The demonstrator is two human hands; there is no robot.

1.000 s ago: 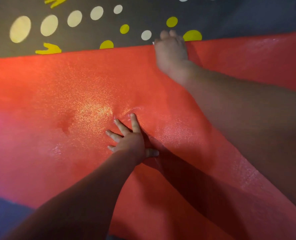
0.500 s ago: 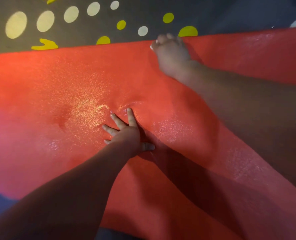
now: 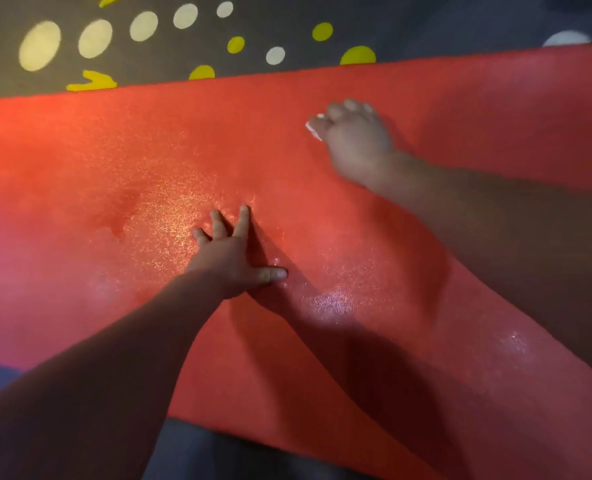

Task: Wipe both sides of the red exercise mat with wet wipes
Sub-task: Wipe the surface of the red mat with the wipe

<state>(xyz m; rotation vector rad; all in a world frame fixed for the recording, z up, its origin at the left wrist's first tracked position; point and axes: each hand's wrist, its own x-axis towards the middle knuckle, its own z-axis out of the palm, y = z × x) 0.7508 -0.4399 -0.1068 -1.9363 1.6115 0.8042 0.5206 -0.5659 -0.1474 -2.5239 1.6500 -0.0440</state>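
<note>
On the spotted rug point(image 3: 287, 15), the red exercise mat point(image 3: 80, 168) is lying flat, seeming soft and light, best lifted by an edge. Mid-mat the left hand point(image 3: 232, 258) is pressing, fingers spread. Nearer its far edge the right hand point(image 3: 355, 140) is clutching a wet wipe point(image 3: 313, 129).

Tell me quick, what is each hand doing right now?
Left hand: open, spread flat on the red mat.
Right hand: closed on a white wet wipe.
</note>
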